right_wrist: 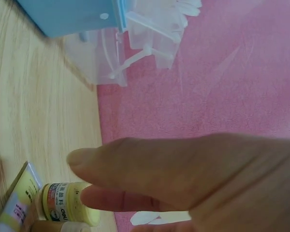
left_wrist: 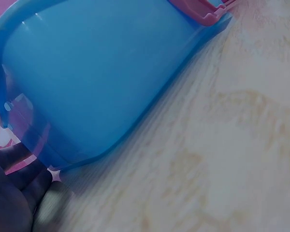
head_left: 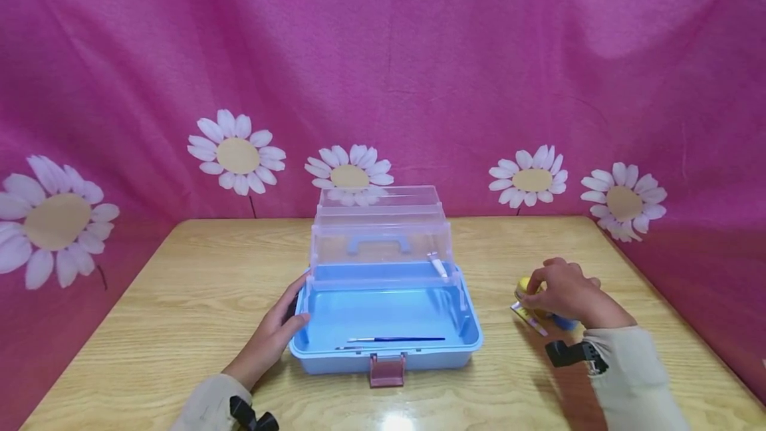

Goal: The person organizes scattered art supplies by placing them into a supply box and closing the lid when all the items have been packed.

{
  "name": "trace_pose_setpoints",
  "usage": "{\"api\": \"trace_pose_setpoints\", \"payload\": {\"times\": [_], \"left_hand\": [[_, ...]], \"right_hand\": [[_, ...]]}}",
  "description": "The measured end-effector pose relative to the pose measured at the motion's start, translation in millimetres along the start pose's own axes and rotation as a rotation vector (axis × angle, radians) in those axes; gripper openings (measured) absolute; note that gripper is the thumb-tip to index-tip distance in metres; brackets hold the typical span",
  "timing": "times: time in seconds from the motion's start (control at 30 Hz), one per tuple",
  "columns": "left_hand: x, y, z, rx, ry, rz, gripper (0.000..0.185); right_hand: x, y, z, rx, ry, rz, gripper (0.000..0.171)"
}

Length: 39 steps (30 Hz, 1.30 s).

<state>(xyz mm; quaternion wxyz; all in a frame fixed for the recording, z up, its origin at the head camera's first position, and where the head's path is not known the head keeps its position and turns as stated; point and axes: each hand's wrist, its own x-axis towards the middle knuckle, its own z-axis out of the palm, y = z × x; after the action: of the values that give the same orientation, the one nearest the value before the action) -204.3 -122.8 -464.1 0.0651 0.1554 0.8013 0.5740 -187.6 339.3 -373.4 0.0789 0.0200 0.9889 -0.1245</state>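
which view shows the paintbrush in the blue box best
The head view: the paintbrush lies in full on the floor of the open blue box, near its front wall. Both wrist views show only the box's outside, no brush.

A light-blue plastic storage box (head_left: 385, 324) with raised clear trays is set mid-table on the pale wooden table (head_left: 179, 298); a thin dark-handled paintbrush (head_left: 395, 339) lies inside, and a small yellow paint jar (head_left: 524, 287) stands to its right.
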Motion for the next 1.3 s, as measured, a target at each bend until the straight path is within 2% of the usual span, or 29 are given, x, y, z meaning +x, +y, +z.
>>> {"api": "trace_pose_setpoints", "payload": {"times": [0.17,0.47,0.63,1.13,1.3], "left_hand": [[0.3,-0.1,-0.2,-0.002,0.001,-0.002,0.06],[-0.2,-0.5,0.4,0.004,0.002,-0.003,0.06],[-1.0,-0.2,0.5,0.004,0.001,-0.007,0.06],[-0.5,-0.5,0.5,0.01,0.007,0.012,0.06],[0.3,-1.2,0.4,0.007,0.005,0.017,0.06]], "right_hand": [[1.1,0.8,2.2,-0.012,-0.018,0.022,0.019],[1.1,3.3,8.6,-0.002,-0.001,0.006,0.015],[3.5,4.4,14.2,0.014,-0.02,0.015,0.014],[2.3,-1.8,22.3,-0.024,0.009,-0.009,0.014],[1.1,-4.9,23.9,-0.069,0.022,0.004,0.017]]}}
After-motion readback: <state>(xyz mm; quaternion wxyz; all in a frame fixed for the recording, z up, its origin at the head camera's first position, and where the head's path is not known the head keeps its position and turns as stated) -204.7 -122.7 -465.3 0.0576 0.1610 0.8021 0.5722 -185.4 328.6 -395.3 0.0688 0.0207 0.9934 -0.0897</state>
